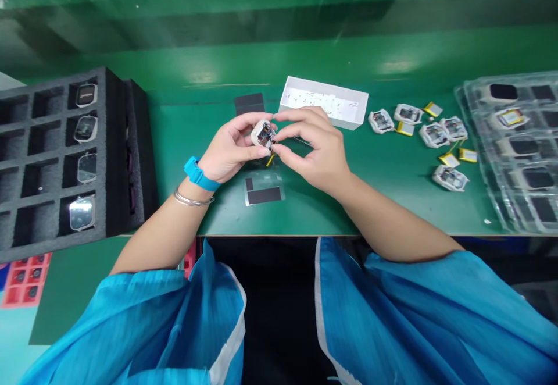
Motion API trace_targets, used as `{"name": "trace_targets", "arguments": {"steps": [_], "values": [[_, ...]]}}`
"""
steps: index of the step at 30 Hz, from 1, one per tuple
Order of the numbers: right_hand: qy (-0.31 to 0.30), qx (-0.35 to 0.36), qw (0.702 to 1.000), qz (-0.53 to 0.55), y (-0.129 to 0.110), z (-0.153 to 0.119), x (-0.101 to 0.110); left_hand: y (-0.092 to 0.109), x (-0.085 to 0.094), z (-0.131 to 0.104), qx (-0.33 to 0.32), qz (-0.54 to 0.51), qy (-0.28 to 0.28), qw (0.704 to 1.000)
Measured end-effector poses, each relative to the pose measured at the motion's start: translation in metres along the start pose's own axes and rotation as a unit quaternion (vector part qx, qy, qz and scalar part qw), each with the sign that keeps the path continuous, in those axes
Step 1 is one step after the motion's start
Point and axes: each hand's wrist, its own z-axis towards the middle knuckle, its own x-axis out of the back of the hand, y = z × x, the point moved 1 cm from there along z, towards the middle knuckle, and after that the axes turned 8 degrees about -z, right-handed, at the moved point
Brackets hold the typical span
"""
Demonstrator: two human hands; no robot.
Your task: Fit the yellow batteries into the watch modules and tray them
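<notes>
A small white watch housing [263, 134] with exposed electronics is held between the thumb and fingers of my left hand [234, 145]. My right hand [314, 145] is at its right side, thumb and fingertips pinched close together at its edge; whatever lies between them is too small to make out. A yellow strip [270, 160] pokes out below the housing. Beneath the hands, a clear sheet with dark rectangular pieces [264, 195] lies on the green table [318, 213]. Just behind them are a black pad [249, 103] and a white box [360, 109] holding tiny dark bits.
Several open watch housings [450, 178] with yellow batteries [468, 155] lie at the right. Stacked clear trays [492, 184] of watch parts stand at the far right. A black foam tray [101, 158] with watches is at the left.
</notes>
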Motion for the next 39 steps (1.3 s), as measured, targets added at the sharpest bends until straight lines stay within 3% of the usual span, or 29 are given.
{"name": "trace_targets", "arguments": {"steps": [5,11,15,23,39], "values": [[0.012,-0.007,1.0,0.007,-0.001,-0.002,-0.005,-0.002,0.001,-0.001,-0.067,0.035,-0.022,0.997],[0.073,0.027,0.996,0.042,0.003,-0.004,-0.011,-0.012,0.008,0.009,-0.18,0.091,-0.077,0.976],[0.079,0.033,0.995,0.051,0.003,-0.004,-0.01,-0.014,0.007,0.009,-0.229,0.11,-0.079,0.964],[0.059,0.024,0.996,0.068,0.002,-0.004,-0.007,-0.011,0.002,0.003,-0.246,0.099,-0.06,0.962],[0.073,0.042,0.995,0.051,0.004,-0.004,-0.01,-0.014,0.0,0.003,-0.247,0.117,-0.044,0.961]]}}
